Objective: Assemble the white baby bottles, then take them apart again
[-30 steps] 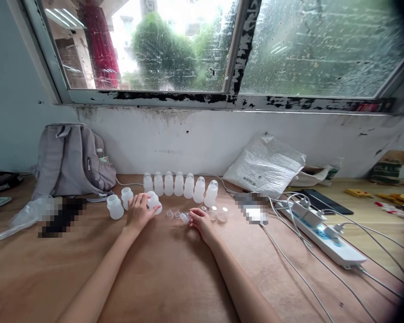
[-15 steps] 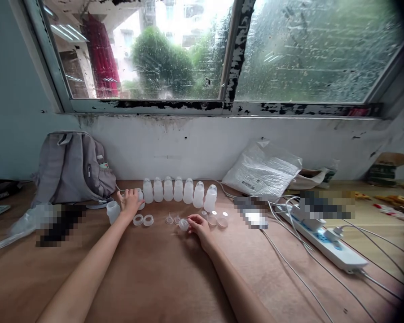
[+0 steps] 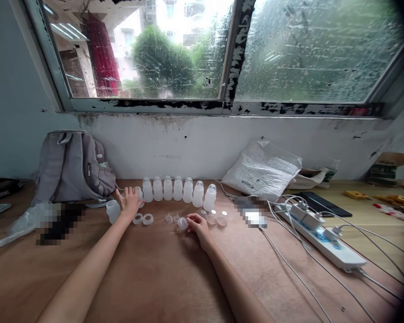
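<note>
My left hand [image 3: 129,204] has its fingers spread beside an uncapped, frosted baby bottle [image 3: 140,194], which it partly hides. Whether the fingertips touch that bottle, I cannot tell. Another uncapped bottle [image 3: 112,211] stands just left of the hand. Between the fingertips of my right hand [image 3: 198,225] is a small translucent bottle collar [image 3: 182,223], held low over the table. Two collars [image 3: 147,219] lie in front of the left hand. Clear nipples [image 3: 169,218] are left of the right hand, and several clear domed caps [image 3: 221,219] lie to its right.
A row of several capped baby bottles [image 3: 168,188] stands toward the wall. A grey backpack [image 3: 70,166] and a plastic bag [image 3: 27,224] are at left. At right are a silvery mailer bag [image 3: 262,170], a power strip [image 3: 340,256] and loose white cables [image 3: 291,273].
The fingers of my left hand have spread a little wider beside the bottle. My right hand keeps the collar in almost the same place.
</note>
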`<action>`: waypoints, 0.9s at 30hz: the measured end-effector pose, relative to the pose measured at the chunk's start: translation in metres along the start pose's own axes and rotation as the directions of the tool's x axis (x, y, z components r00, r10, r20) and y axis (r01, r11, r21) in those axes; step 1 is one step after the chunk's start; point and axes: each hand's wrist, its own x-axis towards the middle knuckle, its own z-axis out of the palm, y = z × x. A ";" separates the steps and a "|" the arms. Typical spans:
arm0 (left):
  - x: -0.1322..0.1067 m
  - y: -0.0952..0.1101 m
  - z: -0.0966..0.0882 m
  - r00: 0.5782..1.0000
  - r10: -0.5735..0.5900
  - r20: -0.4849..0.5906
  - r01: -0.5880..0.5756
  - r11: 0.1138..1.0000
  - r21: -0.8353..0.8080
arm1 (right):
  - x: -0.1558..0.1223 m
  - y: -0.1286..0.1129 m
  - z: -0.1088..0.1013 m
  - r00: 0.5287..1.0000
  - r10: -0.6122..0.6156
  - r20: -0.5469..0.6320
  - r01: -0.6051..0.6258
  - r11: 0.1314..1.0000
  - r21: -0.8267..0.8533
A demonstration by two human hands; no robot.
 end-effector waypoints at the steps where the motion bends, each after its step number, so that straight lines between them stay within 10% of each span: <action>1: 0.000 0.001 -0.002 0.999 0.000 -0.034 -0.001 1.000 -0.027 | 0.000 0.000 0.000 1.000 0.002 0.000 -0.002 1.000 -0.001; 7: -0.024 0.039 -0.019 0.963 0.144 -0.226 -0.224 0.897 -0.380 | -0.001 0.000 0.000 1.000 -0.008 0.015 0.008 0.999 0.043; 14: -0.091 0.104 -0.018 0.977 0.198 -0.082 -0.204 0.738 -0.643 | -0.004 -0.001 0.006 0.994 0.023 0.105 -0.039 0.988 0.151; 27: -0.101 0.096 -0.017 0.982 0.189 -0.005 -0.125 0.627 -0.769 | -0.009 0.002 0.020 0.969 0.067 0.237 -0.074 0.997 0.020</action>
